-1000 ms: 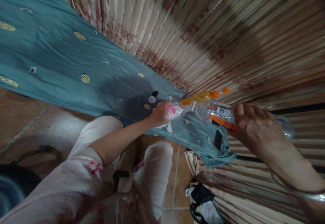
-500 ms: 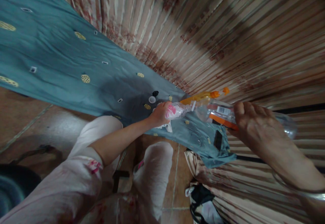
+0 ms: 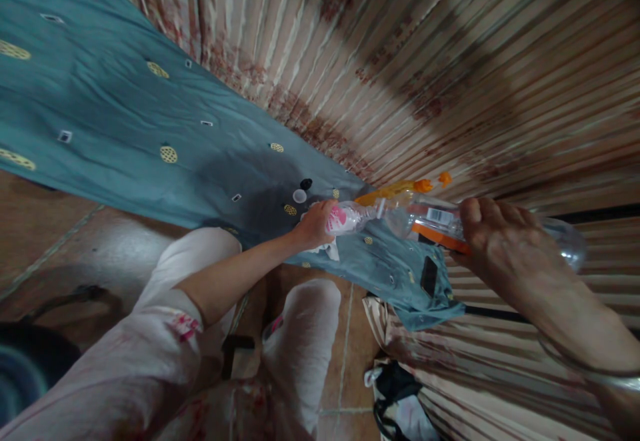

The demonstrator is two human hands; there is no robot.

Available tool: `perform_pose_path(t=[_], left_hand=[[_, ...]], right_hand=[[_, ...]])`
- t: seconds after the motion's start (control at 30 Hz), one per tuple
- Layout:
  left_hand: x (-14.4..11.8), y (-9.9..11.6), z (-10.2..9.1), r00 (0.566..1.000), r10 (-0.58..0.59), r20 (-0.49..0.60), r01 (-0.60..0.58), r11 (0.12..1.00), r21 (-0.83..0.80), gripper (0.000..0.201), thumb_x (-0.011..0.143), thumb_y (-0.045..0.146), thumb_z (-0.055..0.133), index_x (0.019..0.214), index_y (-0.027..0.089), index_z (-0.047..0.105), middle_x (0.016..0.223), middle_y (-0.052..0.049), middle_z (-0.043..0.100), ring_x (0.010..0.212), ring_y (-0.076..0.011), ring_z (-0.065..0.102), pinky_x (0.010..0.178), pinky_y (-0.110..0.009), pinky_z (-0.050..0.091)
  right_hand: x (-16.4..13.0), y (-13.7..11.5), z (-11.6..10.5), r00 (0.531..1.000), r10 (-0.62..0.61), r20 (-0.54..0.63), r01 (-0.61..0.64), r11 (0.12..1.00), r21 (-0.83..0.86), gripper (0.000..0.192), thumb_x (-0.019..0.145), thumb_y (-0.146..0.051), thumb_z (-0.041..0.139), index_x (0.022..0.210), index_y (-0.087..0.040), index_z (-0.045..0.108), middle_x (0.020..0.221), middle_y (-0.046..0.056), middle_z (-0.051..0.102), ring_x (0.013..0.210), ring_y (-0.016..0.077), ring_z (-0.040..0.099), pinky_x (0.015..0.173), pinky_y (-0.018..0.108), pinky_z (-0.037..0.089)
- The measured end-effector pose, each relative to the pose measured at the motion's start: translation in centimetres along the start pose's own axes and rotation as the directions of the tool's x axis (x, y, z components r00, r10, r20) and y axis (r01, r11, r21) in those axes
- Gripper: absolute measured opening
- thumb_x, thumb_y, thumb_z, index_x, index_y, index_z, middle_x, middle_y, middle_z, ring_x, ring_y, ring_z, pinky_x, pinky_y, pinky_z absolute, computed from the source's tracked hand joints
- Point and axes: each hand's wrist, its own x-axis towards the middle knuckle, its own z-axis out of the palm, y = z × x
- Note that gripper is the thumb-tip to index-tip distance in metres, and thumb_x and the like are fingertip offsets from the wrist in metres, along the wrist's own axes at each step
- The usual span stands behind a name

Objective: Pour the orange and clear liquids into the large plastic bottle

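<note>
My left hand [image 3: 316, 223] is wrapped round a small clear plastic bottle [image 3: 351, 217] with a pink and white label, its neck toward the right. My right hand [image 3: 500, 231] grips a larger clear bottle [image 3: 434, 216] with an orange band and a barcode, tilted so its mouth meets that of the small bottle. Whether liquid passes between the mouths I cannot make out. Behind them stands a yellow-orange bottle [image 3: 387, 192] with an orange top. A white cloth or tissue [image 3: 327, 250] shows under my left hand.
A teal pineapple-print cloth [image 3: 120, 107] covers the long narrow surface. On it are a white cap [image 3: 299, 196], a black cap [image 3: 306, 183] and a phone [image 3: 429, 276]. Pleated curtains [image 3: 400, 81] hang behind. A dark bag [image 3: 397, 387] lies on the tiled floor at lower right.
Almost nothing differs. The larger bottle and my right hand have shifted very slightly; my left hand and the small bottle stay in place.
</note>
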Motion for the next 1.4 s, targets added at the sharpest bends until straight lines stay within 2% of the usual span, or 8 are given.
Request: perform_pose_path(t=[0.2,0.6,0.77,0.87,1.0,1.13,1.27,1.4], left_hand=[[0.0,0.2,-0.1,1.0,-0.015,0.008,0.015,1.0,0.0,0.096,0.072,0.014,0.102,0.164,0.022,0.073,0.17,-0.021,0.084,0.158,-0.0474,0.083,0.14,-0.064,0.069],[0.1,-0.3,0.3,1.0,0.003,0.006,-0.003,1.0,0.014,0.096,0.074,0.014,0.102,0.165,0.023,0.072,0.169,-0.021,0.084,0.155,-0.0475,0.084,0.136,-0.065,0.07],[0.0,-0.3,0.3,1.0,0.003,0.001,-0.003,1.0,0.006,0.098,0.075,0.017,0.103,0.167,0.023,0.071,0.168,-0.02,0.084,0.154,-0.0474,0.084,0.135,-0.066,0.071],[-0.1,-0.2,0.3,1.0,-0.01,0.013,0.01,1.0,0.018,0.098,0.076,0.017,0.102,0.169,0.021,0.07,0.17,-0.022,0.083,0.156,-0.0482,0.083,0.137,-0.066,0.07],[-0.1,-0.3,0.2,1.0,0.012,0.012,-0.012,1.0,0.012,0.099,0.075,0.016,0.101,0.169,0.024,0.07,0.169,-0.02,0.083,0.156,-0.0478,0.083,0.136,-0.066,0.071],[-0.1,-0.5,0.4,1.0,0.014,0.011,-0.014,1.0,0.003,0.1,0.076,0.017,0.102,0.17,0.023,0.069,0.172,-0.02,0.082,0.159,-0.048,0.081,0.139,-0.066,0.068],[-0.1,-0.8,0.6,1.0,0.027,-0.001,-0.027,1.0,-0.004,0.1,0.077,0.016,0.102,0.171,0.023,0.069,0.17,-0.02,0.083,0.156,-0.0469,0.083,0.137,-0.066,0.07],[0.0,-1.0,0.7,0.999,0.038,-0.005,-0.038,0.999,-0.006,0.099,0.075,0.015,0.103,0.169,0.024,0.071,0.171,-0.019,0.083,0.156,-0.0461,0.083,0.138,-0.065,0.069]], right_hand=[[0.0,0.1,-0.1,1.0,0.003,-0.011,-0.003,1.0,0.01,0.043,0.093,-0.024,0.101,0.126,-0.006,0.079,0.112,0.023,0.085,0.108,0.0414,0.086,0.096,0.043,0.062],[0.0,0.4,1.0,0.986,-0.033,-0.161,0.029,0.999,-0.027,0.023,0.104,-0.014,0.083,0.124,-0.005,0.08,0.103,0.02,0.083,0.097,0.0386,0.083,0.089,0.043,0.063],[0.3,0.6,0.7,0.991,-0.022,-0.13,0.025,0.999,0.021,0.032,0.099,-0.016,0.088,0.127,-0.004,0.08,0.105,0.02,0.083,0.098,0.0387,0.082,0.089,0.043,0.062],[0.5,0.7,0.5,0.993,-0.022,-0.114,0.026,0.999,0.038,0.024,0.101,-0.017,0.086,0.123,-0.008,0.08,0.104,0.019,0.082,0.098,0.038,0.081,0.089,0.043,0.062],[0.5,0.6,0.1,0.993,-0.02,-0.118,0.023,0.999,0.028,0.018,0.103,-0.013,0.084,0.12,-0.007,0.08,0.104,0.019,0.082,0.098,0.0377,0.082,0.088,0.043,0.062],[0.5,0.6,0.0,0.991,-0.015,-0.136,0.012,1.0,-0.022,0.011,0.109,-0.008,0.074,0.118,-0.009,0.08,0.104,0.018,0.083,0.099,0.0368,0.083,0.089,0.043,0.062],[0.6,0.7,-0.1,0.988,-0.038,-0.151,0.031,0.998,-0.05,0.013,0.111,-0.005,0.069,0.118,-0.008,0.08,0.106,0.02,0.083,0.1,0.0362,0.082,0.091,0.043,0.061],[0.7,0.7,-0.2,0.99,-0.027,-0.139,0.024,1.0,-0.02,0.014,0.109,-0.004,0.071,0.119,-0.007,0.081,0.106,0.02,0.082,0.1,0.0362,0.081,0.091,0.044,0.061]])
